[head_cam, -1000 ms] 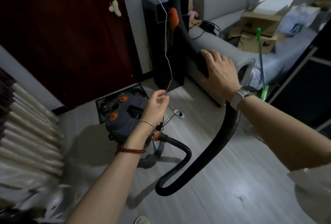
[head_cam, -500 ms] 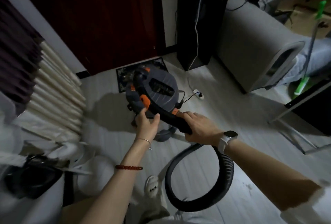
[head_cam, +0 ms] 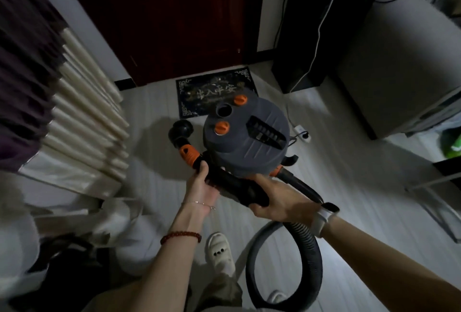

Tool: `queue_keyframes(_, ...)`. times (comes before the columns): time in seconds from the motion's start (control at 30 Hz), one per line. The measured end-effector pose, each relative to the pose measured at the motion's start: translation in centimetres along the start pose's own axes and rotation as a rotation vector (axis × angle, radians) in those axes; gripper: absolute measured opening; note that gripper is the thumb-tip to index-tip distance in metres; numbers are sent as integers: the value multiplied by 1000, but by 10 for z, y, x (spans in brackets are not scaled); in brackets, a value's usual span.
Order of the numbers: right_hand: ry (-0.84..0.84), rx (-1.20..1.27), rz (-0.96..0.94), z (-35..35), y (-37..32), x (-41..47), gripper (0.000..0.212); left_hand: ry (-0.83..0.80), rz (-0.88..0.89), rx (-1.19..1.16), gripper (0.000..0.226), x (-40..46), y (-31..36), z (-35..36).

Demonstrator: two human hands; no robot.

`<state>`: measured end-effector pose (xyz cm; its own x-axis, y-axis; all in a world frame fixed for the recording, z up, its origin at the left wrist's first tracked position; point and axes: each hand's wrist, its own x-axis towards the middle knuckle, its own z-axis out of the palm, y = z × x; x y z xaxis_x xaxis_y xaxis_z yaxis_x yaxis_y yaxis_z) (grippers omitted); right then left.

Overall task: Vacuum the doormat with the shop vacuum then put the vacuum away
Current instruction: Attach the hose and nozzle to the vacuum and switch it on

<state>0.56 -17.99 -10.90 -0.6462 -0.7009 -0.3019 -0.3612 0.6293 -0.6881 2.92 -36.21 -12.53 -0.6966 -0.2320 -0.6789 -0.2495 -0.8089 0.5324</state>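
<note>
Left hand (head_cam: 203, 188): I wrap my fingers round the black wand just behind its orange collar (head_cam: 188, 154); this is my hand nearer the nozzle.
Right hand (head_cam: 279, 200): I grip the thick rear end of the wand, where the ribbed hose (head_cam: 305, 244) joins it; fingers curled under, thumb over.
Wand axis (head_cam: 237, 187): runs from lower right at my right hand to upper left, ending in the round nozzle (head_cam: 181, 129), which hangs low beside the canister.
Doormat (head_cam: 199, 94): lies flat on the floor against the dark door, beyond and slightly right of the nozzle; its near right part is hidden by the canister.
Shop vacuum (head_cam: 245, 134): grey drum with two orange knobs, standing between my hands and the mat, touching or overlapping the mat's edge in this view.
Deciding relation: the nozzle is near the mat's near left corner, so I judge a short push along the wand's own axis reaches it.
Hose: loops on the floor under my right forearm, slack.
</note>
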Motion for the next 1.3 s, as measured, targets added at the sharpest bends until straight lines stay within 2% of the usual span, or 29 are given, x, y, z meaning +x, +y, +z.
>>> queue_keyframes(0.13,102,62,133,-12,-6,52,71,-5,14,-48,33,48,53,4)
queue_keyframes(0.23,171,57,177,-24,-13,78,66,-17,56,-19,21,70,81,13)
queue_keyframes(0.47,86,168,149,-24,-8,116,53,53,227,166,13,102,123,40)
queue_keyframes(0.57,265,210,271,-18,15,127,41,81,320,348,11,113,135,39)
queue_keyframes(0.67,429,8,477,-17,52,142,50,78,396,661,13,120,126,24)
queue_keyframes(0.77,444,-62,600,-20,81,166,61,60,385,879,18,131,102,10)
queue_keyframes(0.9,368,-159,592,-14,118,192,65,96,413,984,13,156,83,4)
queue_keyframes(1.07,418,-146,563,-2,148,202,61,142,466,955,11,188,82,17)
queue_keyframes(1.3,343,-251,394,-31,179,215,57,125,438,981,11,211,53,37)
